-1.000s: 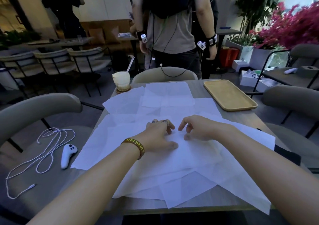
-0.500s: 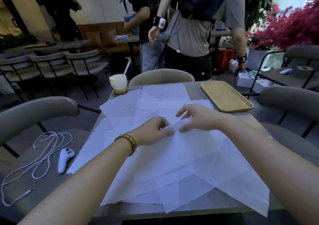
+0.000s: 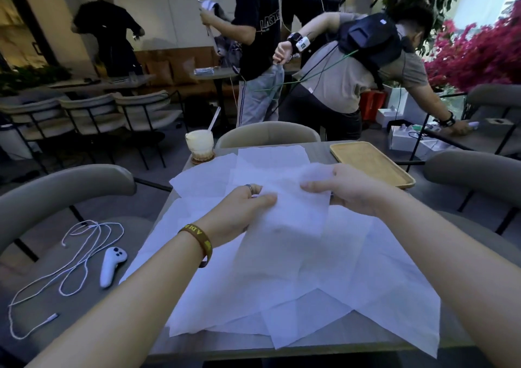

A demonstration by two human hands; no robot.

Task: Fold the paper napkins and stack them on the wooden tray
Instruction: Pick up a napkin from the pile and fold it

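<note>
Gripping one white napkin point(image 3: 293, 212) by its far edge, a person lifts it above a spread of unfolded napkins point(image 3: 366, 269) covering the table point(image 3: 352, 336). The left hand point(image 3: 239, 215), with a ring and a dark wristband point(image 3: 198, 240), pinches the sheet's left side between thumb and fingers; the right hand point(image 3: 355, 190) pinches its right side, thumb on top. The sheet's near part drapes back onto the pile below both hands. Beyond the right hand, the wooden tray point(image 3: 372, 164) sits bare on the table's far right corner. Beyond the left hand stands an iced drink point(image 3: 199, 144) with a straw. Left of the left forearm, a white controller point(image 3: 111, 266) and cable point(image 3: 67, 266) lie on a chair seat.
</note>
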